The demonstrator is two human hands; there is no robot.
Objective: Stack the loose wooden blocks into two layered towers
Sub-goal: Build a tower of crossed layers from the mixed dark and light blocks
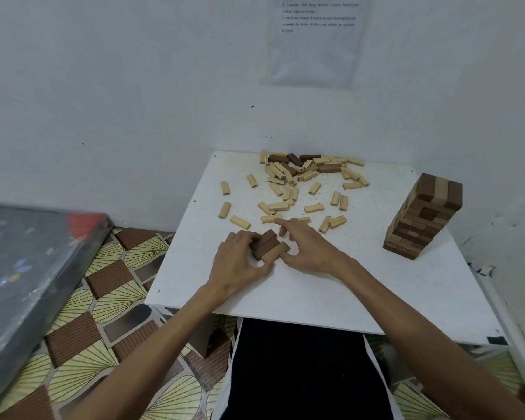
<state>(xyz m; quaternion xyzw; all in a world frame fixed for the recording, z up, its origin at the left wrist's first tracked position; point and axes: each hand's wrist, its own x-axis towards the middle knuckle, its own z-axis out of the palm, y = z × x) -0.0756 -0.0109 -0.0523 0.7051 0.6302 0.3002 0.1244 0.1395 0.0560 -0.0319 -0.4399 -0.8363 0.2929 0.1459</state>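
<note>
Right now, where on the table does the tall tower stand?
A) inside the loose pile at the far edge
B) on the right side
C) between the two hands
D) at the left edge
B: the tall tower stands on the right side of the table, apart from the left hand and right hand, which are at a three-block row near the middle.

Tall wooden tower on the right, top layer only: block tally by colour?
Dark brown wooden blocks: 2
Light tan wooden block: 1
Total: 3
</note>
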